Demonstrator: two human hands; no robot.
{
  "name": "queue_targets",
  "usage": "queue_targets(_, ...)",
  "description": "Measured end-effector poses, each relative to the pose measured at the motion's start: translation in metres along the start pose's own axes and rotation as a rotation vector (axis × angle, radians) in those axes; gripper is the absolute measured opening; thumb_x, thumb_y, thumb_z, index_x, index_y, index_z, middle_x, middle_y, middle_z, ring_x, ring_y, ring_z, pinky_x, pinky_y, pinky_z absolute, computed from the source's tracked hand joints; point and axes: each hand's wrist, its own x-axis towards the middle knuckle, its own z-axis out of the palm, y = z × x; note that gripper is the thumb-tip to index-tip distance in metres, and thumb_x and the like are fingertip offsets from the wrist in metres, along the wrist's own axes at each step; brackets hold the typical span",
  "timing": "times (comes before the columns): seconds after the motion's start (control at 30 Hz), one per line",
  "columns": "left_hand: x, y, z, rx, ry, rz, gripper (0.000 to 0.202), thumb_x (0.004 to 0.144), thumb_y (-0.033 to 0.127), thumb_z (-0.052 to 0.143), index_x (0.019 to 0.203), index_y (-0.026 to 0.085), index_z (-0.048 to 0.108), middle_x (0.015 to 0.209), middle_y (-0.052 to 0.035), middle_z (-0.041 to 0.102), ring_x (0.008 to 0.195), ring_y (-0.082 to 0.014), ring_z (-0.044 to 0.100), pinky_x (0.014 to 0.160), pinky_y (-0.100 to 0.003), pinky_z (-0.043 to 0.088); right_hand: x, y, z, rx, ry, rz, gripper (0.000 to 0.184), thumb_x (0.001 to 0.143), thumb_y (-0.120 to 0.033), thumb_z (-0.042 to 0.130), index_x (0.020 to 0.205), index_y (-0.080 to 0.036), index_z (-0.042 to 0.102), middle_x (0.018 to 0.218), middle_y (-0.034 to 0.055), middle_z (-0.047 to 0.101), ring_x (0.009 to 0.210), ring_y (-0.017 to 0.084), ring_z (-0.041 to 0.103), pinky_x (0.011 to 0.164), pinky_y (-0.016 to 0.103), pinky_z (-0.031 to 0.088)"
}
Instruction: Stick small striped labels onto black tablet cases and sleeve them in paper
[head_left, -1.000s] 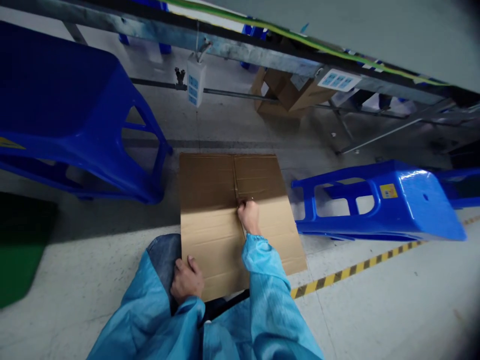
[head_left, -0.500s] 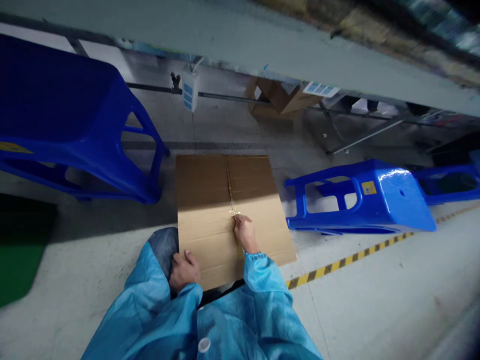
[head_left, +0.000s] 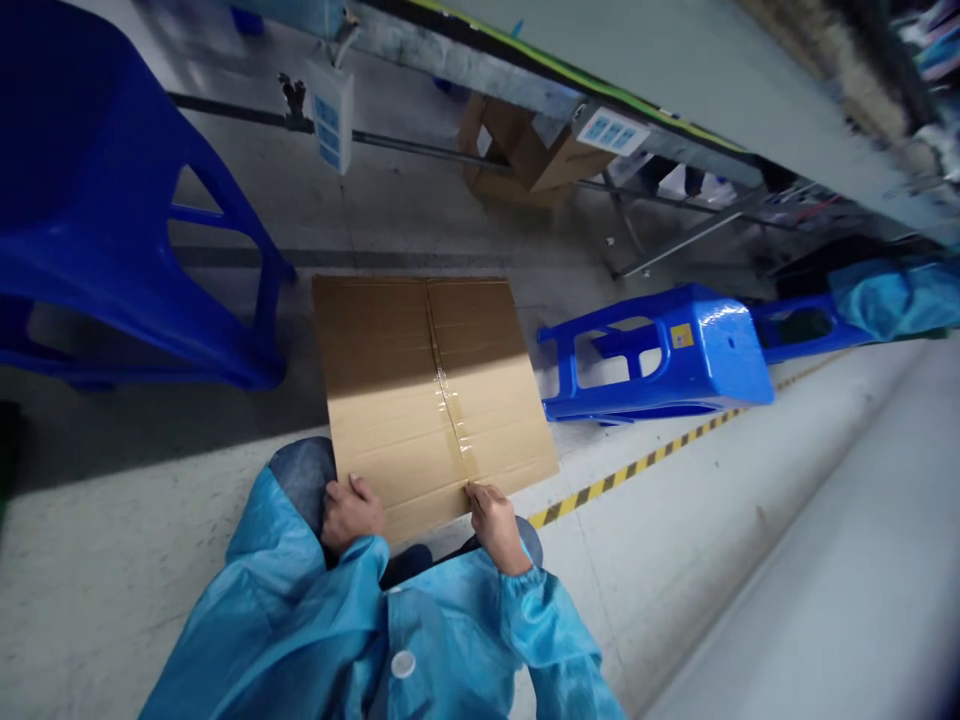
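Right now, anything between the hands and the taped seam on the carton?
Nothing visible. The right hand sits at the near end of the clear tape on the cardboard carton's seam. The left hand rests at the near edge, with bare cardboard between it and the seam. The blue plastic stool lies apart, to the right.

Two hands (head_left: 351, 515) (head_left: 495, 525); two cardboard boxes (head_left: 435, 400) (head_left: 517, 150); three blue stools (head_left: 97, 200) (head_left: 660, 350) (head_left: 795, 325)

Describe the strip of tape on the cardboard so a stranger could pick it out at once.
Find the two blue plastic stools on the floor; between them is a brown cardboard box. Down its centre seam runs the clear tape, the only shiny strip on the cardboard, reaching the person's right hand.
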Motion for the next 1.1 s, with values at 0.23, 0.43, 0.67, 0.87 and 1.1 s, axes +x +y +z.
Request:
queue_targets(0.23, -0.002, -0.001, -0.005, -0.070, -0.001, 0.015, 0.038, 0.091, 0.046, 0.048, 0.111, 0.015, 0.054, 0.095, -0.0055, 0.060, 0.078, -0.0155, 0.059, 0.070, -0.035, 0.052, -0.034, -0.019, -0.054, 0.107, 0.024, 0.157, 0.037, 0.095, -0.041, 0.046, 0.077, -0.017, 0.068, 0.078, 0.0066, 0.071, 0.076, 0.019, 0.068, 0.073, 0.034, 0.054)
queue_targets(0.43, -0.002, 0.000, -0.013, -0.091, -0.023, 0.031, 0.037, 0.091, 0.046, 0.049, 0.111, 0.015, 0.054, 0.096, -0.0057, 0.060, 0.079, -0.0158, 0.059, 0.071, -0.035, 0.052, -0.056, -0.015, -0.091, 0.250, 0.119, 0.330, 0.056, 0.095, -0.055, 0.030, 0.084, -0.016, 0.069, 0.088, 0.0115, 0.072, 0.086, 0.022, 0.070, 0.076, 0.036, 0.056)
queue_targets(0.67, -0.001, -0.002, -0.006, -0.059, 0.010, 0.072, 0.037, 0.091, 0.043, 0.050, 0.114, 0.014, 0.054, 0.100, -0.0065, 0.061, 0.082, -0.0165, 0.061, 0.073, -0.036, 0.054, -0.009, -0.032, 0.001, 0.239, 0.114, 0.473, 0.025, 0.090, -0.037, 0.059, 0.096, -0.013, 0.062, 0.090, 0.0033, 0.065, 0.079, 0.015, 0.063, 0.073, 0.034, 0.053)
queue_targets(0.87, 0.003, -0.014, -0.012, -0.063, 0.073, 0.245, 0.038, 0.091, 0.041, 0.050, 0.118, 0.014, 0.052, 0.113, -0.0101, 0.058, 0.093, -0.0195, 0.060, 0.078, -0.039, 0.053, 0.011, -0.073, 0.026, 0.284, 0.057, 0.395, 0.022, 0.091, -0.035, 0.058, 0.087, -0.013, 0.061, 0.084, 0.0013, 0.062, 0.075, 0.014, 0.061, 0.072, 0.032, 0.051)
queue_targets(1.1, 0.006, -0.005, -0.037, -0.010, 0.089, 0.971, 0.050, 0.086, 0.032, 0.048, 0.130, 0.008, 0.047, 0.148, -0.0219, 0.029, 0.138, -0.0397, 0.020, 0.109, -0.061, 0.019, -0.026, -0.077, -0.015, 0.410, 0.076, 0.494, 0.044, 0.088, -0.047, 0.054, 0.056, -0.017, 0.045, 0.052, -0.0065, 0.040, 0.047, 0.009, 0.043, 0.048, 0.022, 0.038)
